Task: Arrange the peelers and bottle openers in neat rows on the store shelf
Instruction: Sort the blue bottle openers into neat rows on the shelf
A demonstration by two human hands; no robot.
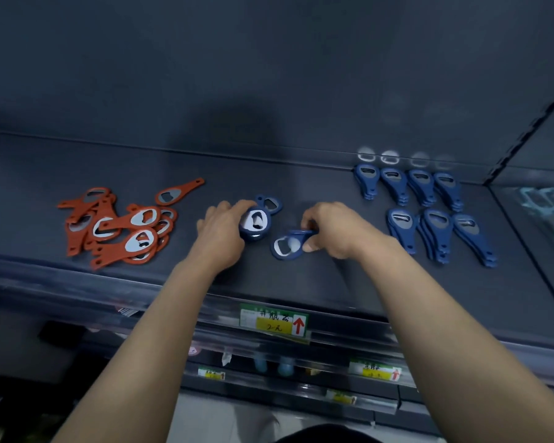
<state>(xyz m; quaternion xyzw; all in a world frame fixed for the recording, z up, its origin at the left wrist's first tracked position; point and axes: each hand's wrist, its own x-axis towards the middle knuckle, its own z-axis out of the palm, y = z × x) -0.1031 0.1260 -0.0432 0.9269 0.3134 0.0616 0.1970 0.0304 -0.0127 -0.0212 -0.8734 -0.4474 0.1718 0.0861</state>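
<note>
On the dark shelf, my left hand grips a small stack of blue bottle openers at the middle. One more blue opener lies just behind that stack. My right hand pinches the handle of a blue bottle opener, whose head rests on the shelf. To the right, blue openers stand in two neat rows of stacks, heads toward the back. A loose heap of orange bottle openers lies at the left.
A green and yellow price label with a red arrow hangs on the shelf's front rail. Lower shelves with more labels show below. A divider bounds the shelf at the right, with pale teal items beyond it.
</note>
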